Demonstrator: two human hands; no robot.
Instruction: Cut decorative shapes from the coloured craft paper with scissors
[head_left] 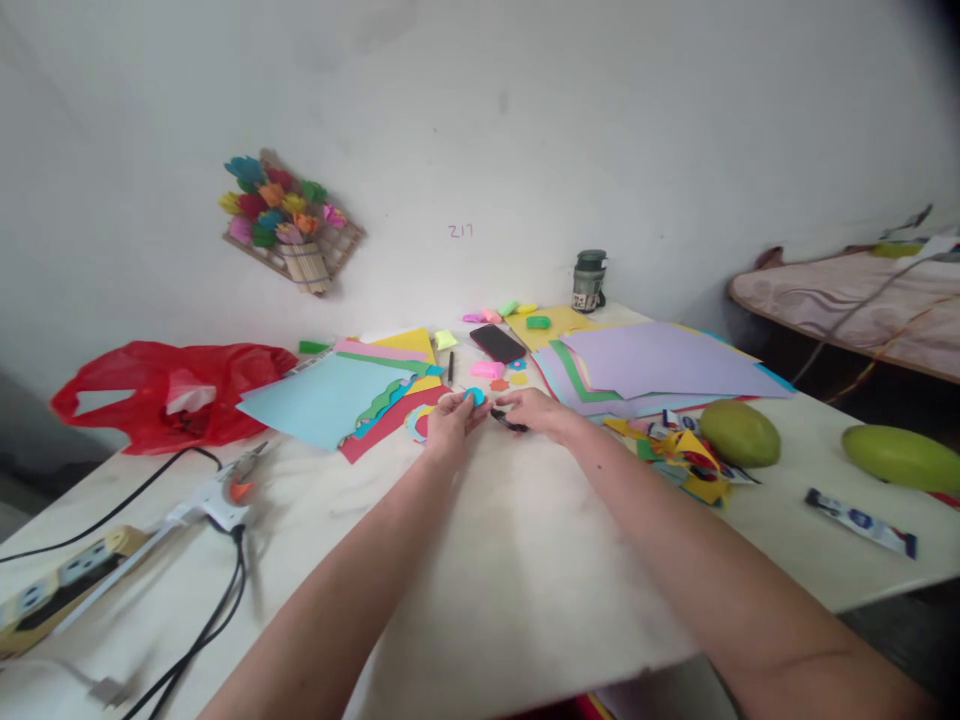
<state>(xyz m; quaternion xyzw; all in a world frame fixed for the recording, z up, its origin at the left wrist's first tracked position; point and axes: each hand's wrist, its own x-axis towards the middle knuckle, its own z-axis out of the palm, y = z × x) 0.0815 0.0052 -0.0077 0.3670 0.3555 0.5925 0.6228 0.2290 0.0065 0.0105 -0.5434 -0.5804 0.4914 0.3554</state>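
Note:
Over the middle of the table, my left hand [451, 418] is closed on a small blue paper piece [474, 396], pinched at the fingertips. Close beside it, my right hand [531, 412] grips what looks like a pair of black-handled scissors [508, 422]; the blades are too small to make out. Just beyond the hands lie small paper flowers, among them an orange one [499, 385] and a blue one [517, 365]. A round paper piece with a scalloped light-blue edge [412, 424] rests left of my left hand.
Coloured sheets lie left [322, 400] and right [652, 355], with a phone [498, 344] between. Paper scraps [694, 465], green fruits [741, 434] and a tube [862, 523] are at right. A red bag [247, 385], glue gun [225, 490] and power strip [67, 585] with cables stand left.

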